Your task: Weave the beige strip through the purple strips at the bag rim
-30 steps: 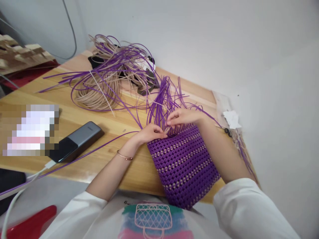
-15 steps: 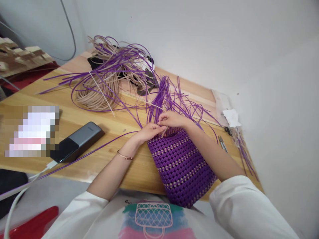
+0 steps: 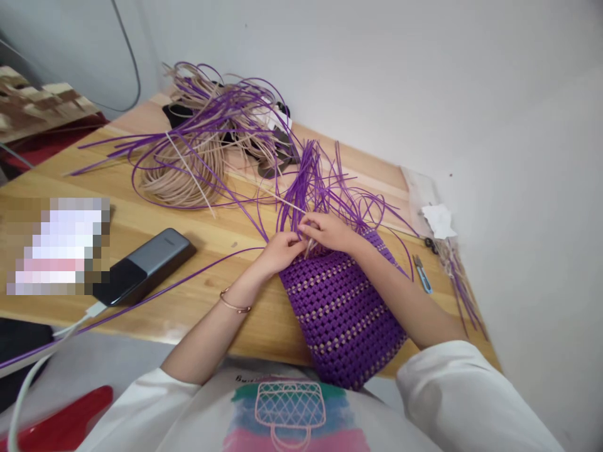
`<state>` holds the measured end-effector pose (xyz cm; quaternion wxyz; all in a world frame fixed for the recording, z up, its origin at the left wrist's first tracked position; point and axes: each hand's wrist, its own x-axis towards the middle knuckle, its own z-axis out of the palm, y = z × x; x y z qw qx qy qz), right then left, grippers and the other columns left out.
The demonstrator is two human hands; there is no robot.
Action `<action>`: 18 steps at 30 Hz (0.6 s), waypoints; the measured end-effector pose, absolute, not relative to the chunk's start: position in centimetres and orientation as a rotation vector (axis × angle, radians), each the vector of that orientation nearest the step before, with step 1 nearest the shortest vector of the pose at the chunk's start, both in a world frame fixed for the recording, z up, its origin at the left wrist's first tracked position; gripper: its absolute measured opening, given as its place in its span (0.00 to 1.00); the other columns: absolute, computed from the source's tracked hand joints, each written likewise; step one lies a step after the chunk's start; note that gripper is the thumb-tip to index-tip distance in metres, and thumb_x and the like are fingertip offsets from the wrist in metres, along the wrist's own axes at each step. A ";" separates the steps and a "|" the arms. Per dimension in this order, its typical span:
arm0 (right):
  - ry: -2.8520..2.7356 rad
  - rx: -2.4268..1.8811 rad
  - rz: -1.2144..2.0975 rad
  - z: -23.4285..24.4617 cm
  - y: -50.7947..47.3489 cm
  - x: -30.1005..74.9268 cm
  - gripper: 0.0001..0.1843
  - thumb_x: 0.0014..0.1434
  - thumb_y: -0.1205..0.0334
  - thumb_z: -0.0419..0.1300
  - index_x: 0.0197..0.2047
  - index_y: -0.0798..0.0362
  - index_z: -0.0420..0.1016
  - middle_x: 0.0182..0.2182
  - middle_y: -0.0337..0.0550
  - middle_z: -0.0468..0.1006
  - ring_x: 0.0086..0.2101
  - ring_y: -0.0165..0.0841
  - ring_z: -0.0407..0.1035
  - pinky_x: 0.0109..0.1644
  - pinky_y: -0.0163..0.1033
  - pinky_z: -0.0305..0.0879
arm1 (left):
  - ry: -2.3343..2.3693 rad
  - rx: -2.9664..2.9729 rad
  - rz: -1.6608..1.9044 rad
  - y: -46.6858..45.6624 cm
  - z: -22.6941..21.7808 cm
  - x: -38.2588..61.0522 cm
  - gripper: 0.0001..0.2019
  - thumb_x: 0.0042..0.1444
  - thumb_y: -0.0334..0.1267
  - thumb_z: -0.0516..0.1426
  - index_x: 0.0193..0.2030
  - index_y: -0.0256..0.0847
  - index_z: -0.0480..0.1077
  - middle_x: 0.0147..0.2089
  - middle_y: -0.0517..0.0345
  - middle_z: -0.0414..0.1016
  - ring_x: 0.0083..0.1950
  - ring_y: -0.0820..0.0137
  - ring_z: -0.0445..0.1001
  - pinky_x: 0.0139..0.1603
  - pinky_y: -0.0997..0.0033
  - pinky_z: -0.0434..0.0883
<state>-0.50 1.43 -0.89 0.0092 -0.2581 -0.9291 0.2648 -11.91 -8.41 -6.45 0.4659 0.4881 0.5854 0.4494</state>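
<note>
A purple woven bag [image 3: 348, 307] with beige bands leans over the table's front edge, and loose purple strands [image 3: 306, 169] stand up from its top. At its upper left rim my left hand [image 3: 285, 251] is closed, thumb and fingers pinched together at the weave; what lies in the pinch is hidden. Just right of it, my right hand [image 3: 330, 231] is closed on a beige strand [image 3: 296, 206], which runs up and left from the fingers. Both hands almost touch. A short beige end shows between them, against the bag's rim.
A coil of beige cord [image 3: 183, 176] under tangled purple strands lies at the back left. A power bank [image 3: 146, 267] with a white cable and a blurred-out phone [image 3: 61, 245] are at left. Small thread snips [image 3: 423, 274] and a strand bundle [image 3: 456, 282] lie at right.
My right hand has shifted slightly, its fingers curling more at the beige strand. My right forearm has lowered a little, uncovering more of the snips. The bag stays in place.
</note>
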 end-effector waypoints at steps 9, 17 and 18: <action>-3.028 -0.680 0.879 -0.2 1.4 1.9 0.10 0.59 0.67 0.49 0.38 0.58 0.70 0.32 0.43 0.73 0.32 0.29 0.64 0.37 0.33 0.57 | 1.439 1.274 1.051 -8.5 -6.8 -12.0 0.14 0.50 0.43 0.52 0.23 0.35 0.68 0.20 0.62 0.64 0.25 0.76 0.60 0.26 0.75 0.57; -2.946 -0.662 1.100 0.2 2.9 3.6 0.11 0.56 0.62 0.54 0.34 0.59 0.74 0.31 0.44 0.74 0.32 0.31 0.67 0.39 0.36 0.60 | 1.396 1.253 1.054 -8.8 -6.7 -12.0 0.12 0.50 0.42 0.53 0.29 0.33 0.70 0.24 0.59 0.69 0.26 0.75 0.63 0.29 0.75 0.60; -2.960 -0.636 1.097 0.3 2.9 3.8 0.11 0.56 0.62 0.54 0.34 0.59 0.75 0.31 0.45 0.75 0.32 0.31 0.67 0.39 0.36 0.60 | 1.401 1.254 1.051 -8.8 -6.6 -12.1 0.12 0.50 0.42 0.53 0.28 0.33 0.70 0.24 0.59 0.69 0.27 0.75 0.63 0.29 0.75 0.60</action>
